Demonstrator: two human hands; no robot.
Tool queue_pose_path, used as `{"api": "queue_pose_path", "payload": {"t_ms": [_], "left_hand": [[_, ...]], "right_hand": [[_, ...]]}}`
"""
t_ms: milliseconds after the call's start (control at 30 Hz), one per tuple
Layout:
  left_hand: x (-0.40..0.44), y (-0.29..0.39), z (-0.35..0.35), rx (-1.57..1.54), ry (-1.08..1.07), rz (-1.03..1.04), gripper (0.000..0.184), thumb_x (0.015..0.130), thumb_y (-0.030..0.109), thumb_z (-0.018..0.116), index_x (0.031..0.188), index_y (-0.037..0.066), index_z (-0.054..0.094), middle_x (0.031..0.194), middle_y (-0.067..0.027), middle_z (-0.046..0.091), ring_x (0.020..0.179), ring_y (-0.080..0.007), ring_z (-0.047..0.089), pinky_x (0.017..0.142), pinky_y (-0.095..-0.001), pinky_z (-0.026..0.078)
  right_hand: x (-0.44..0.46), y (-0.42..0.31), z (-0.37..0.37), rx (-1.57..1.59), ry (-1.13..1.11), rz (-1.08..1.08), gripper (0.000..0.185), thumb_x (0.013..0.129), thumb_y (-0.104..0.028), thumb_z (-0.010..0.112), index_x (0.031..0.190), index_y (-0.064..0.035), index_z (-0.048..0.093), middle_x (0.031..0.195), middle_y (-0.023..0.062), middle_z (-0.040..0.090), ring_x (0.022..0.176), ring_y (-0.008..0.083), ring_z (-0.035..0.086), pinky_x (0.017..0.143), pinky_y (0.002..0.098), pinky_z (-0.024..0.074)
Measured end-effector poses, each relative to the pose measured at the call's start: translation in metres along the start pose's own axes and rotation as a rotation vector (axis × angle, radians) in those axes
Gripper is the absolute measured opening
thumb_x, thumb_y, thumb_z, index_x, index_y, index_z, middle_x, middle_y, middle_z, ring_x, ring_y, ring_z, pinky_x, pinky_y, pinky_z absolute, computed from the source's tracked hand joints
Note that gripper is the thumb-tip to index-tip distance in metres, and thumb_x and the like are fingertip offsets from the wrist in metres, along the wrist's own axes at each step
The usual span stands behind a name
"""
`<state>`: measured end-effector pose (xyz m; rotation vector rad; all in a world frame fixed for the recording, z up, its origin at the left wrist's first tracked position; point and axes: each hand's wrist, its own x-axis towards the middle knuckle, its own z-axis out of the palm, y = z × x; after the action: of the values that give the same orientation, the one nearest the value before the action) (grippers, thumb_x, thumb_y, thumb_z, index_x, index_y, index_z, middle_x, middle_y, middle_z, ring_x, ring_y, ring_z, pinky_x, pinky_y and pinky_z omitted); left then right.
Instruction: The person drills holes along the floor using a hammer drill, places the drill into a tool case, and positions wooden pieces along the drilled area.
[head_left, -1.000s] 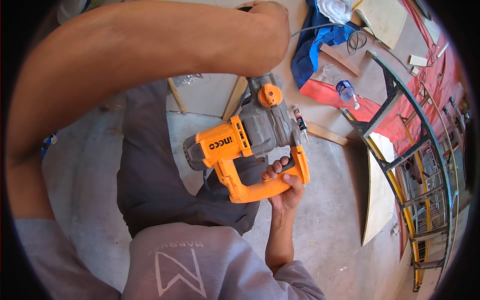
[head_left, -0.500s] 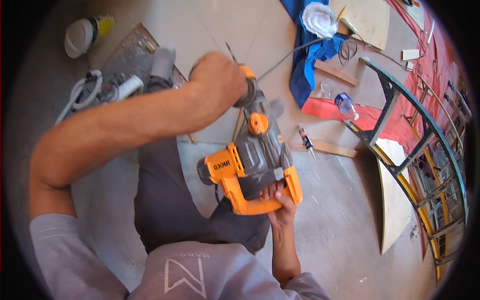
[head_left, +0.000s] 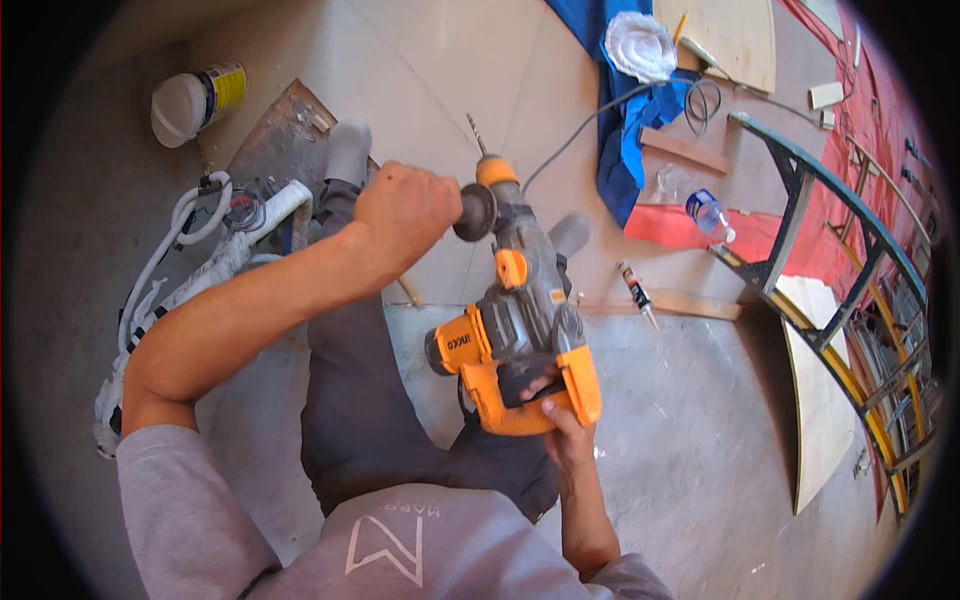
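Observation:
An orange and grey rotary hammer drill (head_left: 530, 300) is held above my lap, its long bit (head_left: 475, 132) pointing away from me. My left hand (head_left: 405, 208) is closed in a fist round its side handle, against the round black flange (head_left: 476, 212); the grip itself is hidden by the fingers. At the near end, my right hand (head_left: 568, 432) is wrapped round the orange rear handle (head_left: 515, 417). Part of its fingers shows inside the handle loop, close to the trigger area.
A ladder (head_left: 850, 225) lies along the right beside a curved board (head_left: 815, 400). A sealant tube (head_left: 637, 292), a plastic bottle (head_left: 710, 215) and a blue sheet (head_left: 622, 150) are on the floor. On the left are a white bucket (head_left: 180, 110) and a wrapped hose (head_left: 215, 270).
My left hand has shifted back and left from over the drill's front end, so the orange chuck collar and flange now show. The drill has turned slightly, and the camera view has shifted.

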<state>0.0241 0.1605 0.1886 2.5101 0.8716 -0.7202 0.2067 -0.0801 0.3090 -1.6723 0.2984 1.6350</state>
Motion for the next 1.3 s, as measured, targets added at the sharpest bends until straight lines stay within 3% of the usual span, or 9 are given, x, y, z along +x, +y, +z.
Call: {"api": "queue_pose_path", "payload": {"t_ms": [100,133,267,367,467,767,1300], "left_hand": [[0.002,-0.006,0.0,-0.039,0.039,0.026,0.005,0.074,0.012,0.065,0.079,0.01,0.066,0.072,-0.0051,0.068,0.074,-0.0172,0.069,0.062,-0.0314,0.052],[0.002,-0.005,0.0,-0.053,0.056,0.037,0.005,0.074,0.011,0.065,0.078,0.01,0.066,0.072,-0.0057,0.068,0.074,-0.0177,0.07,0.062,-0.0318,0.052],[0.008,-0.005,-0.007,0.006,-0.021,0.095,0.008,0.072,0.008,0.068,0.079,0.012,0.071,0.079,-0.0044,0.07,0.077,-0.0193,0.07,0.058,-0.0354,0.054],[0.017,0.004,-0.021,0.077,-0.179,0.121,0.011,0.072,0.009,0.067,0.082,0.01,0.068,0.075,-0.0055,0.069,0.078,-0.0209,0.069,0.061,-0.0329,0.052],[0.023,0.015,-0.04,0.205,-0.296,0.117,0.018,0.068,0.012,0.073,0.086,0.011,0.07,0.082,-0.0034,0.07,0.084,-0.0194,0.069,0.064,-0.032,0.053],[0.03,0.018,-0.055,0.243,-0.399,0.13,0.028,0.066,0.015,0.079,0.091,0.006,0.072,0.087,-0.0048,0.069,0.088,-0.0201,0.067,0.063,-0.035,0.056],[0.027,0.016,-0.053,0.225,-0.411,0.147,0.028,0.067,0.016,0.078,0.094,0.009,0.071,0.09,-0.0034,0.069,0.091,-0.0191,0.067,0.069,-0.0323,0.054]], "right_hand": [[0.002,-0.009,0.004,0.009,0.08,0.049,0.057,0.074,-0.005,0.064,0.128,0.0018,0.046,0.104,0.0136,0.06,0.092,0.0266,0.063,0.083,0.04,0.0524],[0.007,-0.006,-0.003,0.02,0.044,0.026,0.051,0.077,-0.001,0.062,0.125,0.0011,0.047,0.106,0.0149,0.061,0.094,0.0268,0.063,0.081,0.0394,0.0526],[0.025,-0.008,-0.012,0.081,-0.02,0.023,0.046,0.08,-0.007,0.06,0.123,0.0027,0.049,0.101,0.0151,0.061,0.088,0.0276,0.063,0.077,0.0388,0.0521],[0.037,0.0,-0.03,0.147,-0.024,0.061,0.042,0.083,-0.012,0.059,0.121,0.002,0.05,0.097,0.0152,0.06,0.085,0.0278,0.061,0.077,0.0404,0.0516],[0.042,0.004,-0.035,0.166,-0.019,0.071,0.037,0.088,-0.019,0.055,0.119,0.0007,0.05,0.091,0.0146,0.059,0.08,0.0263,0.059,0.075,0.0432,0.0503],[0.041,0.002,-0.031,0.218,-0.031,0.082,0.036,0.085,-0.016,0.057,0.116,0.0013,0.051,0.089,0.0143,0.057,0.081,0.0266,0.058,0.074,0.043,0.0503],[0.041,0.005,-0.033,0.215,-0.052,0.086,0.036,0.085,-0.014,0.056,0.117,0.0008,0.051,0.087,0.0132,0.057,0.079,0.0246,0.058,0.075,0.0436,0.0496]]}}
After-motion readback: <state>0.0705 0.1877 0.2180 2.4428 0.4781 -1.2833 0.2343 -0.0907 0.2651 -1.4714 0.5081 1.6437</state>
